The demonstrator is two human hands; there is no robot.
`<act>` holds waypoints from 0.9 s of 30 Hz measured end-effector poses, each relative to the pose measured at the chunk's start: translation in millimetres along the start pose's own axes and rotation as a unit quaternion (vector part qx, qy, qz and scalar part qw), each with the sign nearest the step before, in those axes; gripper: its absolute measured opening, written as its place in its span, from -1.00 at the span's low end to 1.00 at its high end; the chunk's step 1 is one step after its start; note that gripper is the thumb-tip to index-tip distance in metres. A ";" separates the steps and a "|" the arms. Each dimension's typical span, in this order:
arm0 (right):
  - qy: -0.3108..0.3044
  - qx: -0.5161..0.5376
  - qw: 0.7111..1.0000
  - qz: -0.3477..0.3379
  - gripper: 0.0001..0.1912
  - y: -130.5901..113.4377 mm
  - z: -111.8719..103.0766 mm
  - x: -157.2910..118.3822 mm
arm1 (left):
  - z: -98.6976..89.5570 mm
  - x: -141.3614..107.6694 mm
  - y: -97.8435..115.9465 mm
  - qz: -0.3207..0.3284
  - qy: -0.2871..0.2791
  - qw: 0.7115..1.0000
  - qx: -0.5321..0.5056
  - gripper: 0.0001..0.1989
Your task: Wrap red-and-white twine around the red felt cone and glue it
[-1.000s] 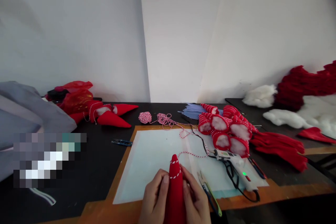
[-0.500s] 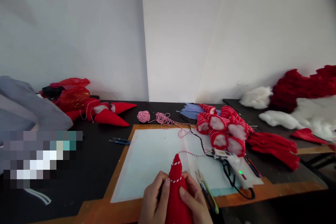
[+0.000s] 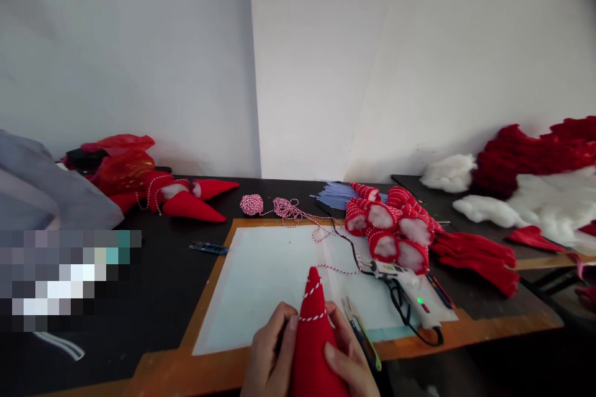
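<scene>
Both my hands hold a red felt cone [image 3: 311, 338] upright at the bottom of the view, my left hand [image 3: 272, 347] on its left side and my right hand [image 3: 348, 356] on its right. Red-and-white twine [image 3: 339, 272] circles the cone's upper part in spaced wraps. From there it runs across the white sheet to a tangled loop and a twine ball [image 3: 252, 204]. Small green-handled snips [image 3: 359, 335] lie just beyond my right hand. The cone's lower end is hidden below the frame.
A hot glue gun [image 3: 412, 285] with a green light lies on the white sheet [image 3: 261, 298], which rests on an orange board. Beyond stand stuffed red cones [image 3: 388, 229], red felt [image 3: 475, 260], white stuffing [image 3: 559, 205], blue glue sticks [image 3: 338, 195] and a red bag [image 3: 123, 170].
The whole scene has slid slightly left and up in view. The cone stays between my hands, its tip a little higher, and the twine wraps sit slightly differently on it.
</scene>
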State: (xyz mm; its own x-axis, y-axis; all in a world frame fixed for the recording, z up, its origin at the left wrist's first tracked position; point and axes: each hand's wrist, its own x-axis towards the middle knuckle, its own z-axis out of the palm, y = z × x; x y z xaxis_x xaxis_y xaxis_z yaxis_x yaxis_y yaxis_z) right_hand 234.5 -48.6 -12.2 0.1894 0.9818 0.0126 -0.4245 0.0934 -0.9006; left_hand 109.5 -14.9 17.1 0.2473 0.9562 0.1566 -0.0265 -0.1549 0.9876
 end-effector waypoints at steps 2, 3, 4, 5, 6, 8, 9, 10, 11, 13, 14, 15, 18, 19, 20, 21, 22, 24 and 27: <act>0.050 -0.066 0.996 -0.037 -0.47 4.7 -2.2 -2.8 | 2.0 -1.5 -0.3 0.021 0.014 1.000 0.013 -0.63; 0.080 -0.104 0.990 -0.059 -0.53 7.5 -3.3 -4.8 | 3.4 -2.1 -0.1 0.028 0.020 0.999 0.023 -0.64; 0.105 -0.135 0.982 -0.076 -0.59 10.2 -4.2 -7.1 | 5.2 -2.6 0.5 0.033 0.023 0.999 0.033 -0.64; 0.122 -0.157 0.976 -0.085 -0.61 12.7 -5.1 -9.4 | 7.2 -3.1 1.4 0.036 0.025 0.998 0.040 -0.65; 0.131 -0.171 0.973 -0.087 -0.62 14.6 -5.7 -11.6 | 9.2 -3.6 2.4 0.039 0.027 0.998 0.043 -0.66; 0.120 -0.175 0.973 -0.088 -0.56 15.9 -6.2 -14.1 | 12.5 -4.8 4.3 0.044 0.031 0.998 0.042 -0.67; 0.102 -0.170 0.976 -0.089 -0.51 15.0 -5.9 -14.1 | 13.5 -5.3 4.9 0.044 0.033 0.998 0.041 -0.68; 0.082 -0.162 0.979 -0.090 -0.45 13.3 -5.4 -13.3 | 13.8 -5.8 5.1 0.041 0.032 0.998 0.040 -0.68; 0.067 -0.149 0.982 -0.092 -0.40 10.8 -4.6 -11.8 | 13.3 -6.2 4.9 0.035 0.028 0.998 0.040 -0.67; 0.054 -0.106 0.989 -0.090 -0.35 5.3 -2.7 -7.7 | 10.9 -6.7 3.6 0.018 0.016 0.999 0.042 -0.67; 0.052 -0.080 0.992 -0.087 -0.35 2.9 -1.8 -5.7 | 9.3 -6.9 2.6 0.010 0.011 0.999 0.042 -0.66; 0.048 -0.057 0.994 -0.085 -0.35 1.0 -1.1 -4.0 | 7.7 -7.1 1.5 0.003 0.005 0.999 0.040 -0.66; 0.011 -0.039 0.995 -0.091 -0.36 -1.0 -1.6 -1.5 | 4.2 -7.6 -2.2 -0.011 -0.011 1.000 0.024 -0.64; 0.007 -0.054 0.994 -0.098 -0.38 -1.1 -2.8 -1.4 | 3.4 -7.5 -3.4 -0.015 -0.015 1.000 0.016 -0.63; 0.007 -0.077 0.991 -0.107 -0.40 -1.2 -4.4 -1.6 | 2.6 -7.1 -4.5 -0.019 -0.015 1.000 0.008 -0.63; 0.009 -0.104 0.988 -0.116 -0.41 -1.4 -6.3 -1.9 | 1.7 -6.2 -5.3 -0.022 -0.008 1.000 0.000 -0.65; 0.009 -0.132 0.983 -0.127 -0.44 -1.8 -8.1 -2.2 | 0.6 -4.7 -5.7 -0.023 0.006 1.000 -0.004 -0.68; 0.005 -0.181 0.972 -0.151 -0.48 -2.8 -10.8 -2.9 | -2.1 0.3 -4.7 -0.019 0.045 0.999 -0.004 -0.74; 0.003 -0.198 0.965 -0.172 -0.46 -3.3 -9.5 -4.2 | -6.1 12.6 2.1 -0.010 0.053 0.998 -0.008 -0.73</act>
State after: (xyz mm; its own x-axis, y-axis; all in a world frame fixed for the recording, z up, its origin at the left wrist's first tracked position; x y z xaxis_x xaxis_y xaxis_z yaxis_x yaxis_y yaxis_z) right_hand 243.5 -54.7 -13.3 0.2653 0.9024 0.3395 0.0355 0.3427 -0.9388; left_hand 106.6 -1.6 21.2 0.1431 0.9802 0.1365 -0.0380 -0.1324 0.9905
